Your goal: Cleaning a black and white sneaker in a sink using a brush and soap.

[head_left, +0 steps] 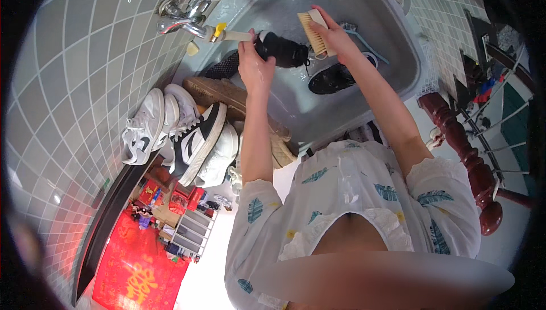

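My left hand (257, 65) is closed around a black shoe (284, 52) with laces, held over the grey basin (318, 123). A pale hose (236, 36) from the tap reaches to the shoe and this hand. In my right hand (335, 38) is a scrubbing brush (311, 32) with a light back and cream bristles, its bristles facing the held shoe but apart from it. Below my right wrist lies a second black shoe (333, 79), partly covered by the forearm. Behind that forearm shows a light-blue handled thing (367, 45), partly hidden.
A chrome tap (185, 17) with a yellow connector (218, 30) juts from the tiled wall, a soap-like piece (192, 49) beneath. Several shoes, including a black-and-white sneaker (199, 142), crowd the basin's left side. A dark red turned wooden post (463, 151) stands at right.
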Demonstrator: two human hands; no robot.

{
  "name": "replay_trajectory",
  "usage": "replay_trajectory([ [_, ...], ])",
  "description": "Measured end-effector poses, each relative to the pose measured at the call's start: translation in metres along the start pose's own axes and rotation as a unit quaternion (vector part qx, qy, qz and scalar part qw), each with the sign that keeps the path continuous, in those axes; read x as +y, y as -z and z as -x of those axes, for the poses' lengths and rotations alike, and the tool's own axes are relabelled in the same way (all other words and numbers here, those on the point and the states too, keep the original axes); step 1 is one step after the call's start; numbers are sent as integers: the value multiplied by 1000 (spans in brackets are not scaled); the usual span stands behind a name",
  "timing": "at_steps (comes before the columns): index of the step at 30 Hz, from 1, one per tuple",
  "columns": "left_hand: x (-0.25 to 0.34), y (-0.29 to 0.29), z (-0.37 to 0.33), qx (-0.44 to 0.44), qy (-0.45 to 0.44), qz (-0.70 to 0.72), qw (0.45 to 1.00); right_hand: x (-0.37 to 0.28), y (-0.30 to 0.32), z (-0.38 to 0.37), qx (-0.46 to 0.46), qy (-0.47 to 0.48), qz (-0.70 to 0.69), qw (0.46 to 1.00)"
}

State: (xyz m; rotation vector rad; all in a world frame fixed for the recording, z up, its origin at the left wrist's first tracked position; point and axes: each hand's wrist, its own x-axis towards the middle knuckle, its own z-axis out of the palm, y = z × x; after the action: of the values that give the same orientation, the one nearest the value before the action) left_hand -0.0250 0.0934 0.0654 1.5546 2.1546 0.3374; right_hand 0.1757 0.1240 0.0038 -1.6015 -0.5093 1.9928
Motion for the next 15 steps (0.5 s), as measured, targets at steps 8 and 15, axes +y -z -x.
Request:
replay_trajectory([
  [8, -25, -14, 34, 104, -111, 66, 986, 51, -69, 19, 64, 380, 191, 903],
  [15, -40, -18, 55, -47, -22, 57, 997, 47, -77, -36, 135, 275, 376, 875],
])
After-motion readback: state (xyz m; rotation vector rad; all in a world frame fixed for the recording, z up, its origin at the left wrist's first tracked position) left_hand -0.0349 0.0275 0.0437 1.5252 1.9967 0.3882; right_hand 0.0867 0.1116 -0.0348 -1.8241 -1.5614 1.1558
